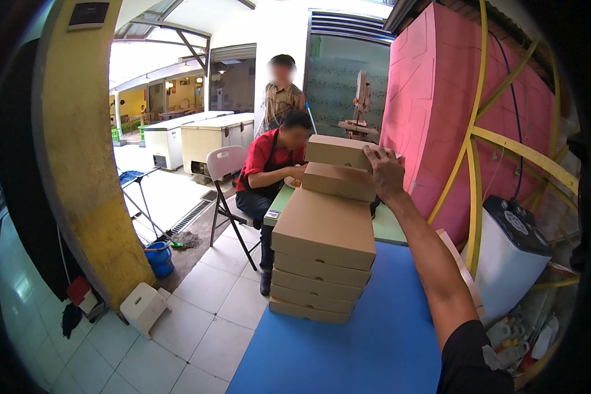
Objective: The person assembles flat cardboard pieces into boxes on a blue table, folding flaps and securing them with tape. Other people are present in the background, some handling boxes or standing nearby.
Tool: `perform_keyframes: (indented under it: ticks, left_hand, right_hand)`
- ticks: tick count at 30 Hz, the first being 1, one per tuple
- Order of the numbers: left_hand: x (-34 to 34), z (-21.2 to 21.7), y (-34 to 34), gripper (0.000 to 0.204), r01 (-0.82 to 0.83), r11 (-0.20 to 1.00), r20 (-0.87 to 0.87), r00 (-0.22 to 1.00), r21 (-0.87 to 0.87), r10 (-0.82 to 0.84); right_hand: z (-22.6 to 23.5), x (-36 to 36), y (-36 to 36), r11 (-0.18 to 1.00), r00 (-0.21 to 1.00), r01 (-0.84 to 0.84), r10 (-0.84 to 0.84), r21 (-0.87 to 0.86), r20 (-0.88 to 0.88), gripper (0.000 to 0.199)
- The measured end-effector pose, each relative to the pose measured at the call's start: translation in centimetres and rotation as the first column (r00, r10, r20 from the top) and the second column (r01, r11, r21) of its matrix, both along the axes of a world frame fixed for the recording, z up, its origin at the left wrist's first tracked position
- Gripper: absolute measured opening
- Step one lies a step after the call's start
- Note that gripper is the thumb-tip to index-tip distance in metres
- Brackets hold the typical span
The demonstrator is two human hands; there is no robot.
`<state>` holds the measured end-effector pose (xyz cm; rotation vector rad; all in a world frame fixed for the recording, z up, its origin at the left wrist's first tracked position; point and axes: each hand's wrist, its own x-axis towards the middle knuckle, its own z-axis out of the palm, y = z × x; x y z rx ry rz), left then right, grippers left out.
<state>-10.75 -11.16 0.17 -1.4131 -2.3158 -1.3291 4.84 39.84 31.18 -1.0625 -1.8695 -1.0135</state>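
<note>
We reached our right hand (383, 172) out along the bench (348, 341), its blue top running from the near edge toward the far end, and laid the fingers (373, 155) spread flat against the right side of the upper cardboard boxes (339, 151). The hand pressed on them without closing round anything. Those two boxes sat at the far end of the bench, behind a nearer stack of flat brown boxes (322, 262) piled several high on the blue surface, left of our forearm. Our left hand was out of sight. At the far left side of the bench a person in a red shirt and dark apron (269, 167) sat on a folding chair (224, 172), bent over a plate, with a second person (282, 98) standing beyond. A pink wall (440, 118) rose on the right.
</note>
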Motion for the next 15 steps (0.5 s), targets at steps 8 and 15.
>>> perform_keyframes:
  ticks: [8, 15]
  left_hand:
    - [0.3, 0.7, -0.1, 0.006, -0.004, 0.997, 0.029, 1.000, -0.077, 0.007]
    - [0.2, 0.6, 0.1, 0.008, 0.012, 0.999, -0.014, 1.000, -0.046, -0.013]
  right_hand:
    - [-2.4, 0.1, 3.6, 0.993, 0.997, -0.065, 0.068, -0.097, 0.028, 0.048]
    - [-3.7, 1.2, 4.6, 0.976, 0.992, -0.126, 0.127, -0.177, -0.010, 0.046]
